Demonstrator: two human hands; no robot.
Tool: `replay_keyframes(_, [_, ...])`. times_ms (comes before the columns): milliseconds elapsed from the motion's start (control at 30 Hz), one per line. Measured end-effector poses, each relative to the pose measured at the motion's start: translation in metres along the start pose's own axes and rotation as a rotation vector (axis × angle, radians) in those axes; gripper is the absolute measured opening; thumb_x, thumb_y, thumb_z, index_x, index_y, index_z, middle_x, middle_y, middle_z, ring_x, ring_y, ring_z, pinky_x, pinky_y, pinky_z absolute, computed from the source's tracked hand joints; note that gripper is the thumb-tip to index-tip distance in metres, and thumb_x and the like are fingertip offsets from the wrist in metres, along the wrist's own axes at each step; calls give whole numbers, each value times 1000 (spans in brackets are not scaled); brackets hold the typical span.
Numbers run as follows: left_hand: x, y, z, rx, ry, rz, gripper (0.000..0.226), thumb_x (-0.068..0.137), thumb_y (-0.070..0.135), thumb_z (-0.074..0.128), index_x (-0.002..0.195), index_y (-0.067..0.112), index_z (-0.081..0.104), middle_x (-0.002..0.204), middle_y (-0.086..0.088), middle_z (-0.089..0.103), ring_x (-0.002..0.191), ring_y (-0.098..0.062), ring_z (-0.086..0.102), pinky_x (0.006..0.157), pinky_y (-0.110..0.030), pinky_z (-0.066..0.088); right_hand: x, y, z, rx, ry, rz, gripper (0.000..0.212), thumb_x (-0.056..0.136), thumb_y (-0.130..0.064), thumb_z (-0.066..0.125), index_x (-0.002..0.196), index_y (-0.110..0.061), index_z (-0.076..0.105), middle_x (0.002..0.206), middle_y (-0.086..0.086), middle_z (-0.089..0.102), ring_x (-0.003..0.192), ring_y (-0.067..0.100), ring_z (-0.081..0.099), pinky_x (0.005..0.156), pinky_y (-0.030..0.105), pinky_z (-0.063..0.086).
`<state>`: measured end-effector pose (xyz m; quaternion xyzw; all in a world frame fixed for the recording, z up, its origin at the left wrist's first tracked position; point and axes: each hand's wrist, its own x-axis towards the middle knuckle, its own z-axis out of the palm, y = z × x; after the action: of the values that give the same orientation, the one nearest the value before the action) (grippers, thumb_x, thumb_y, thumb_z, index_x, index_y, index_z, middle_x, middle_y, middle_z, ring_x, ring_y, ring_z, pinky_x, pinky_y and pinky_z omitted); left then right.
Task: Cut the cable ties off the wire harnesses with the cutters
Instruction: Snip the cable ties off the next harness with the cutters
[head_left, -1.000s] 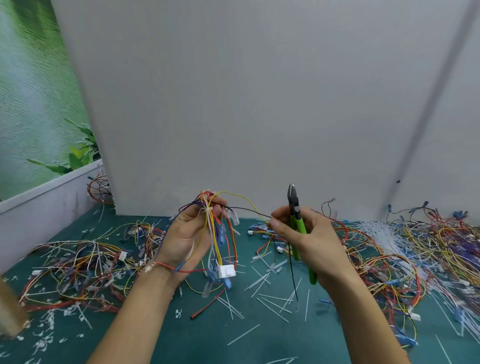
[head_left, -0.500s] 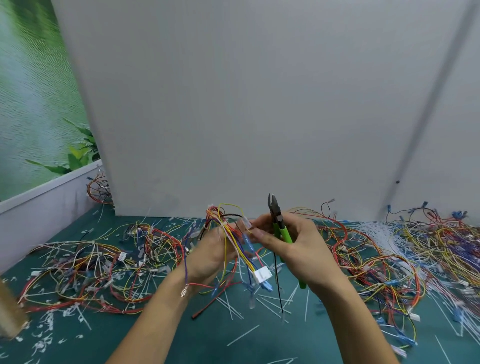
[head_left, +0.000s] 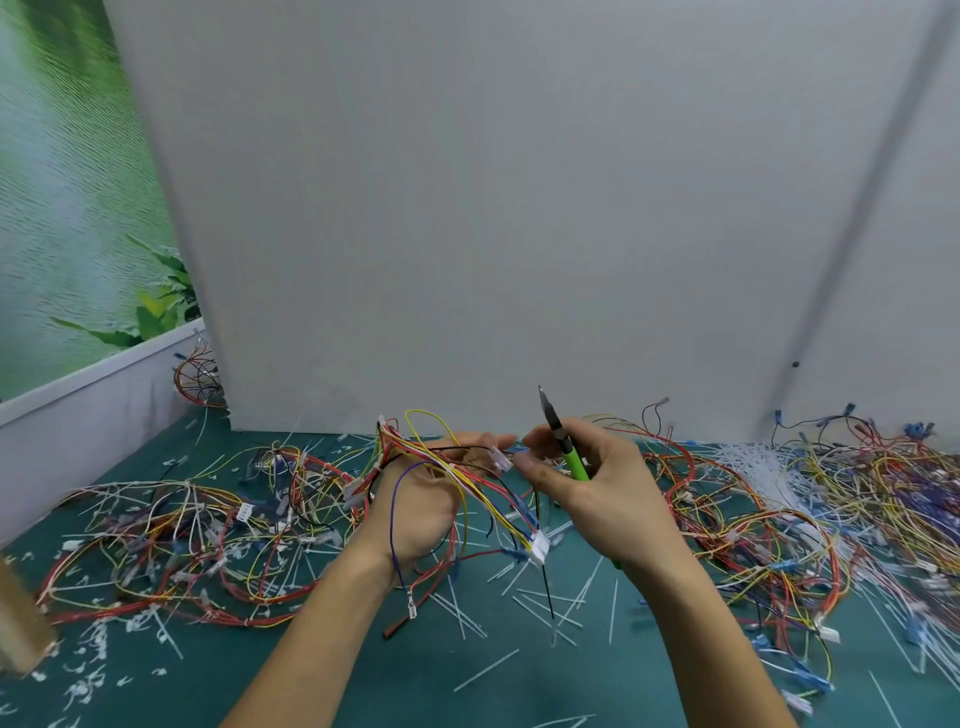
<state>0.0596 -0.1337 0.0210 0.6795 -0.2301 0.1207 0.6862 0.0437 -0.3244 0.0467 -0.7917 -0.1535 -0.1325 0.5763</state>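
Green table, strewn with cut ties, too many to count. Left hand: fingers curled round one wire harness above the table. Right hand: gripping one cutters, tips upward, just beside harness. Harness heaps: left heap, right heap. Grey panel behind

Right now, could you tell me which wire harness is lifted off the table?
The harness gripped in the left hand, its white connector dangling; the left pile and right pile lie on the table.

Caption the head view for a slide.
Left hand holds a wire harness; right hand grips green-handled cutters pointing upward.
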Motion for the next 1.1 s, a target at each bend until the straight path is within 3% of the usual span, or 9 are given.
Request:
replay_keyframes(100, [0,0,1,-46,86,-12,25,94,4,62,87,20,81,87,0,78,79,-12,73,75,-22,55,0,-1,-5,1,-5,-7,8,88,-24,82,93,-24,76,88,-13,74,85,1,69,73,7,49])
replay_keyframes(233, [2,2,5,-275,194,-81,20,80,29,66,78,14,81,80,-6,75,70,-18,70,67,-25,56,-1,-1,-10,63,-52,1,7,89,-19,80,94,-21,76,87,-10,75,81,-2,68,71,8,49])
replay_keyframes(367, [4,6,4,-394,148,-113,27,69,46,83,74,20,80,78,-2,74,70,-16,69,70,-32,56,-2,-1,-14,170,-151,56,8,91,-21,77,99,-19,77,80,-7,72,74,3,66,70,15,52])
replay_keyframes(500, [4,8,4,-421,78,-131,50,49,61,93,73,20,78,76,-4,72,68,-16,69,63,-26,57,-3,-1,-14,208,-233,75,10,94,-22,73,103,-19,75,78,-10,71,73,5,65,72,22,56])
replay_keyframes(667, [3,6,6,-421,70,-179,30,61,43,92,72,21,76,76,-2,70,70,-15,67,69,-32,56,-4,-1,-9,152,-176,45,9,98,-24,68,103,-24,76,80,-11,68,77,4,62,76,26,57])
replay_keyframes(833, [-1,4,11,-428,-60,-219,23,68,25,91,82,17,74,80,-4,67,71,-23,65,64,-28,54,-3,-1,-1,71,-124,8,12,101,-22,64,103,-16,74,87,11,71,73,4,57,71,23,51])
replay_keyframes(1000, [-1,4,11,-357,-24,-185,19,68,21,88,80,18,73,79,-9,66,70,-26,64,64,-29,54,-1,5,0,14,-117,-12,10,102,-19,62,100,-14,71,69,-15,61,64,-2,51,64,13,44])
replay_keyframes(1100, [-2,2,8,-263,-63,-157,9,80,21,83,83,19,74,79,-11,69,73,-27,64,69,-31,54,2,8,-1,16,-82,-24,9,102,-19,63,98,-17,70,68,-19,62,65,-2,53,64,14,46])
